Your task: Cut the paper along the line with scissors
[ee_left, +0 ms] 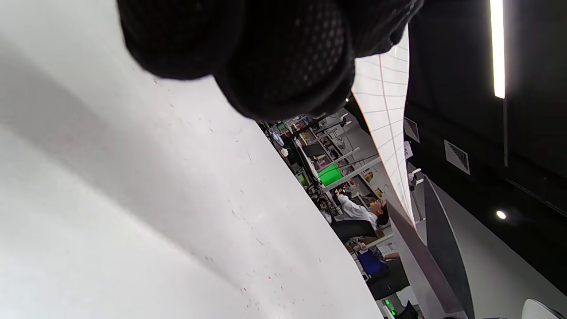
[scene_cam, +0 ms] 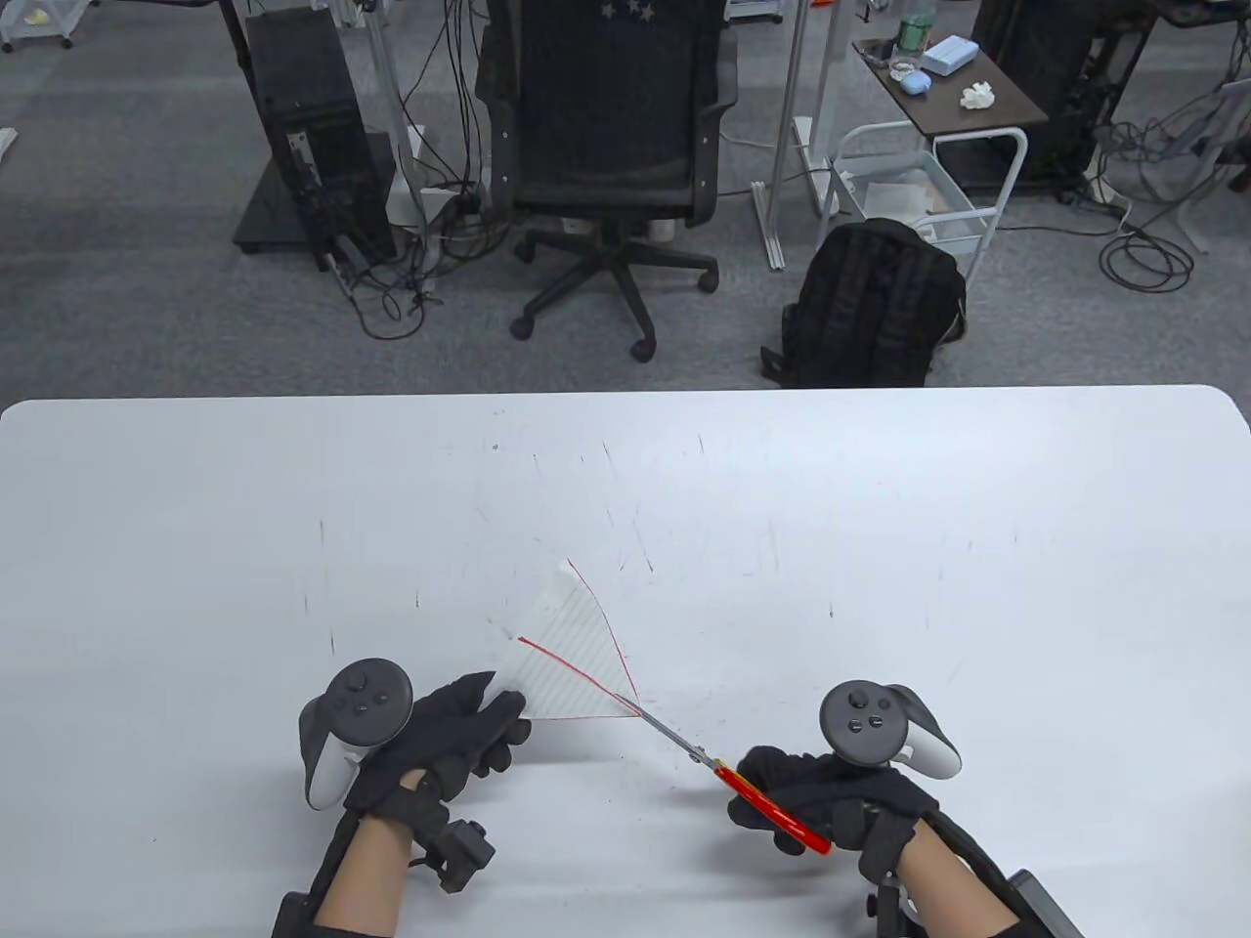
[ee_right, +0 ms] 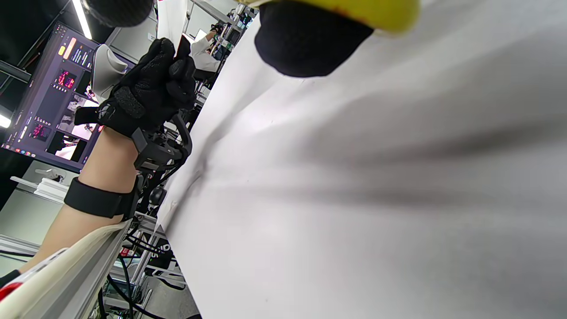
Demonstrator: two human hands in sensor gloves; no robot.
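Observation:
A small sheet of lined white paper (scene_cam: 570,664) with red lines drawn on it is held up above the white table (scene_cam: 880,547), near its front middle. My left hand (scene_cam: 459,728) grips the paper's lower left corner. My right hand (scene_cam: 831,791) grips the red handles of the scissors (scene_cam: 743,787). The blades point up-left and their tips meet the paper's lower right corner, where the red lines come together. In the left wrist view the paper (ee_left: 385,110) rises past my gloved fingers (ee_left: 274,57). In the right wrist view my left hand (ee_right: 150,88) holds the paper (ee_right: 172,17).
The table's far edge (scene_cam: 625,393) faces an office chair (scene_cam: 616,147), a black backpack (scene_cam: 870,303) and a computer tower (scene_cam: 313,147) on the floor. The tabletop carries faint pen marks around the middle.

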